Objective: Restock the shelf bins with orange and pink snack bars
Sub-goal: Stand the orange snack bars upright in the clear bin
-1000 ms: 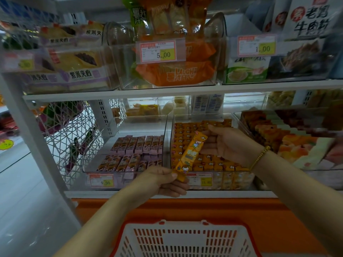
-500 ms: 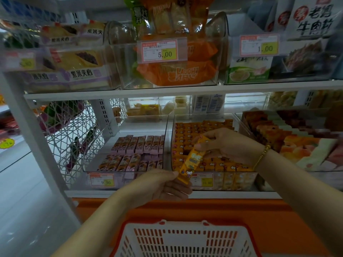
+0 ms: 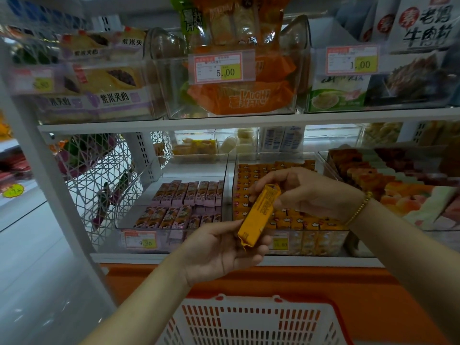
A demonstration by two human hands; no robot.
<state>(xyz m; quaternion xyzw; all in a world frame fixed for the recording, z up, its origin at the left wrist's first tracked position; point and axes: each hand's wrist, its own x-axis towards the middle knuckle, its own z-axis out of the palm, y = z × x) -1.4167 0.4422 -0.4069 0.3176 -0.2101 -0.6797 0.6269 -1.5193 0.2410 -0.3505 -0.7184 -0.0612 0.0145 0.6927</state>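
Orange bar (image 3: 258, 215) was held at both ends: the left hand (image 3: 219, 252) held its lower end in curled fingers, and the right hand (image 3: 311, 192) pinched its upper end. It stood tilted, printed back toward the camera, in front of the clear bin (image 3: 323, 241) packed with matching orange bars (image 3: 261, 170). Just left, a second clear bin (image 3: 189, 170) held pink bars (image 3: 189, 192) in two rows. A red-and-white basket (image 3: 249, 322) sat below the shelf.
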